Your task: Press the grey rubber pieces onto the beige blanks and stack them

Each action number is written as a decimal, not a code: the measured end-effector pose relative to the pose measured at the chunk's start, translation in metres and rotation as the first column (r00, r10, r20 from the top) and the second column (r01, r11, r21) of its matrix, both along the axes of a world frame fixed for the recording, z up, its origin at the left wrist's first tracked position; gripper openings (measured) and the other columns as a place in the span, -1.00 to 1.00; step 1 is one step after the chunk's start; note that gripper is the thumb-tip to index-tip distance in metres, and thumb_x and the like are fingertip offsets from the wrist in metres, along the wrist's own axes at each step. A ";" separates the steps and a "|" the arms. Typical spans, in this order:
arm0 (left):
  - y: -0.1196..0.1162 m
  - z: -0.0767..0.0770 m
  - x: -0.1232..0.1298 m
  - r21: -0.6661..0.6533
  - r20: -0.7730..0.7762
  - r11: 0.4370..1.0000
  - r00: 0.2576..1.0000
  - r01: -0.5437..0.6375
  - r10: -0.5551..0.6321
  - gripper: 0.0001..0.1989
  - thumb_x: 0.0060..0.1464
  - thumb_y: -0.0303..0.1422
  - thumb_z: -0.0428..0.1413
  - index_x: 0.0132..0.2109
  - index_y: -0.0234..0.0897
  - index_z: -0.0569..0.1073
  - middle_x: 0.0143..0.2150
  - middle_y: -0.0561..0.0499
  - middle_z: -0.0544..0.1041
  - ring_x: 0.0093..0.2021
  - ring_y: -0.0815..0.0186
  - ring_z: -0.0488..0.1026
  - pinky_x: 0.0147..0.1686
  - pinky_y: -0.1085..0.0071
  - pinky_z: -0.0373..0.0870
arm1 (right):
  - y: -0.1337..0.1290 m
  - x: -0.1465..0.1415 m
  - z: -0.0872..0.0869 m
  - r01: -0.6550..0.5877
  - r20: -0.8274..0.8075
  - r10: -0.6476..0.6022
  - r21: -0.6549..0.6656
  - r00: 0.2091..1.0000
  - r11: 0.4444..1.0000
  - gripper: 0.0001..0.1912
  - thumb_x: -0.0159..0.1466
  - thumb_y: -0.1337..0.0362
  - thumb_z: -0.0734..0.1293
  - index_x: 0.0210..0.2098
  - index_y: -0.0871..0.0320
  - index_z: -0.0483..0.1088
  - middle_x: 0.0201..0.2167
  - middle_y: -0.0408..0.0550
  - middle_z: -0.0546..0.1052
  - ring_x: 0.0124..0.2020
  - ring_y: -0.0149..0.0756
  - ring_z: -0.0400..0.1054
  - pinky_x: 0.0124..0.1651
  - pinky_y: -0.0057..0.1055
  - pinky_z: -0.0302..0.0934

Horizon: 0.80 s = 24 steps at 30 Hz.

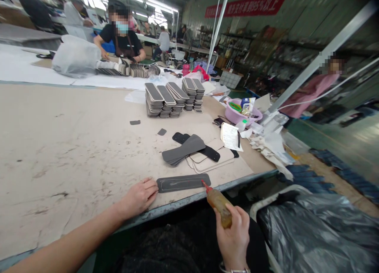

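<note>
At the table's front edge lies a long dark grey strip point(183, 182) with rounded corners and a thin pale line of glue on its face. My left hand point(143, 195) has its fingers curled together on the strip's left end. In my right hand point(236, 233) is a tilted, yellow-brown glue bottle point(219, 206), its red nozzle tip at the strip's right end. Just beyond lie a fanned pile of grey strips point(183, 150), a black strip with small holes point(211, 152) and pale-backed pieces point(211, 161).
Stacks of grey strips point(154, 101) stand farther back. To the right are a pink basin point(231, 114) with supplies, a written notepad point(230, 135) and paper scraps. A black plastic bag point(319, 229) is beside me. Across the table a masked person point(122, 42) handles stacked pieces.
</note>
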<state>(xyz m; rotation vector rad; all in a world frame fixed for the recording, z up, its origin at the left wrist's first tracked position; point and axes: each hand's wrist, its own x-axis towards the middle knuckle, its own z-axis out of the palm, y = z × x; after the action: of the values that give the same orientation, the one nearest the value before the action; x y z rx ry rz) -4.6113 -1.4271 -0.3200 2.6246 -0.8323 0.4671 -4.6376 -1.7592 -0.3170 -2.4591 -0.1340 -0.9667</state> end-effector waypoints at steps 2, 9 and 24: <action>0.001 -0.003 0.000 -0.012 0.020 1.000 1.000 0.008 -0.008 -0.80 0.16 -0.49 -0.06 -0.22 -0.36 0.46 -0.28 -0.12 0.48 -0.24 0.28 0.40 -0.15 0.28 0.40 | -0.005 0.001 0.000 0.056 0.023 -0.055 -0.018 0.998 0.998 -0.66 0.13 0.17 0.36 -0.15 0.18 0.34 -0.20 0.10 0.32 -0.18 -0.17 0.31 -0.26 -0.28 0.33; 0.001 -0.007 -0.001 0.007 0.052 1.000 0.999 0.006 -0.006 -0.81 0.15 -0.51 -0.05 -0.18 -0.37 0.45 -0.24 -0.12 0.48 -0.21 0.28 0.39 -0.11 0.28 0.39 | 0.017 -0.007 0.001 -0.069 -0.067 0.075 0.096 0.995 0.993 -0.67 0.16 0.19 0.33 -0.11 0.16 0.30 -0.17 0.06 0.29 -0.20 -0.24 0.30 -0.22 -0.29 0.33; -0.001 -0.005 -0.003 0.047 0.064 0.999 0.998 -0.024 0.021 -0.80 0.15 -0.50 -0.06 -0.18 -0.36 0.45 -0.24 -0.12 0.48 -0.20 0.27 0.39 -0.10 0.28 0.39 | -0.017 0.014 0.005 0.003 0.042 -0.008 0.111 0.999 0.994 -0.64 0.13 0.16 0.36 -0.15 0.23 0.31 -0.26 0.04 0.37 -0.21 -0.22 0.28 -0.14 -0.22 0.27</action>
<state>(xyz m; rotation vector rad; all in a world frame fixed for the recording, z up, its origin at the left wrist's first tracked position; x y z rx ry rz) -4.6141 -1.4285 -0.3249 2.6778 -0.8437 0.5466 -4.6235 -1.7760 -0.3124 -2.3402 -0.0853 -1.0020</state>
